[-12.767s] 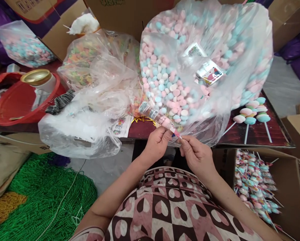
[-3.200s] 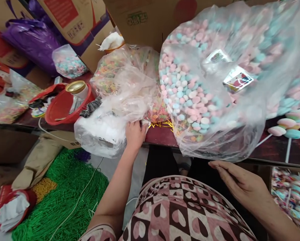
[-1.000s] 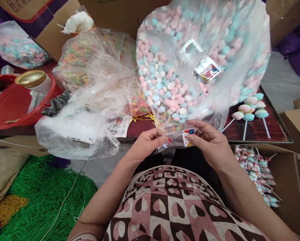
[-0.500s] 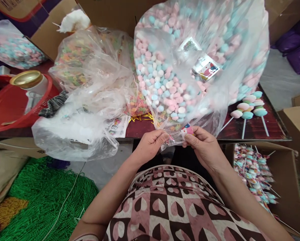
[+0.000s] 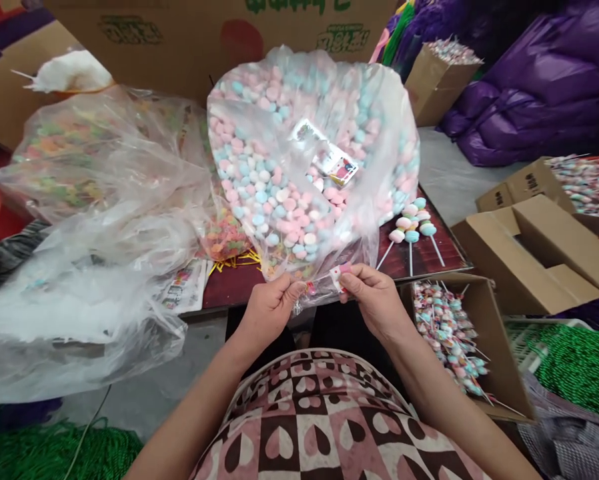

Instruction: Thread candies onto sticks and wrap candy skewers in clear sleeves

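Note:
My left hand (image 5: 268,307) and my right hand (image 5: 370,297) pinch the two ends of a small clear printed wrapper (image 5: 324,288), held at the table's front edge. Just behind it leans a big clear bag of pink, blue and white candies (image 5: 299,167). Three candy skewers on white sticks (image 5: 410,230) lie on the dark red table (image 5: 229,283) to the right of the bag. What is inside the wrapper is too small to tell.
Crumpled clear bags (image 5: 79,267) fill the table's left. An open carton of wrapped lollipops (image 5: 449,333) stands below my right hand. Empty cartons (image 5: 534,247), purple sacks (image 5: 539,87) and green cord (image 5: 574,360) lie right. Large cartons (image 5: 219,33) stand behind.
My view has swung right and pulled back. Both hands still hold the small wrapper, now drawn closer together. Before that my left hand had reached to the bags on the left.

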Action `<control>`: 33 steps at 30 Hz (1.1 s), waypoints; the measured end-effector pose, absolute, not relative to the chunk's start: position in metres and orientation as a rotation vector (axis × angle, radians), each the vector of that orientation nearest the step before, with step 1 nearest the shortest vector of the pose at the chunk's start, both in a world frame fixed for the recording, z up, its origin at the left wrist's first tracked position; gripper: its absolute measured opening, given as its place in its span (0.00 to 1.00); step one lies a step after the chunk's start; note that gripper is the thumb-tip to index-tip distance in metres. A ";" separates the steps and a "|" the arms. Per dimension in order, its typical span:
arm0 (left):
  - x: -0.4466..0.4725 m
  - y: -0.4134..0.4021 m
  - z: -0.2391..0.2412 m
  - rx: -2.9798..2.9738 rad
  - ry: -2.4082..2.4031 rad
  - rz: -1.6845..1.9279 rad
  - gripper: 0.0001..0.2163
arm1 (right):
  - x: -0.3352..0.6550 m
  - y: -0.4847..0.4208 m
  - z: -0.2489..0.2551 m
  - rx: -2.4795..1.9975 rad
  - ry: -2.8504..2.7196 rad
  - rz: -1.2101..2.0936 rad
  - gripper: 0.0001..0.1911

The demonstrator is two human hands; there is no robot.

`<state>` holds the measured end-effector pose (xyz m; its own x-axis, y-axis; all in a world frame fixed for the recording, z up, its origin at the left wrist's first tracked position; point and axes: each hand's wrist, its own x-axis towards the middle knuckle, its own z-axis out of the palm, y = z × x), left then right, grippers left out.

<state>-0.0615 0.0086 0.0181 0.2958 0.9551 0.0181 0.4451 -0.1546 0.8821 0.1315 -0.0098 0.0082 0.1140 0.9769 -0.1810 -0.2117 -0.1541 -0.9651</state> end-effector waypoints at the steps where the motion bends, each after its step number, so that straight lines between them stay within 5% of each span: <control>1: -0.059 0.010 0.017 1.753 1.265 0.791 0.16 | 0.133 -0.011 0.008 -1.234 -0.877 1.290 0.14; 6: -0.052 0.013 0.010 1.718 1.299 0.842 0.13 | 0.154 -0.014 0.013 -1.356 -0.979 1.140 0.21; 10: -0.059 0.017 0.006 1.536 1.321 0.895 0.14 | 0.208 -0.005 0.019 -1.539 -0.953 0.832 0.16; 21: -0.058 0.024 -0.021 1.071 1.207 1.061 0.17 | 0.233 0.040 0.004 -2.648 -1.577 0.305 0.25; 27: -0.062 0.024 -0.022 0.914 1.107 1.129 0.17 | 0.237 0.044 0.005 -2.684 -1.442 0.270 0.17; 33: -0.070 0.023 -0.022 0.773 0.936 1.167 0.17 | 0.249 0.025 0.014 -2.128 -0.842 0.610 0.10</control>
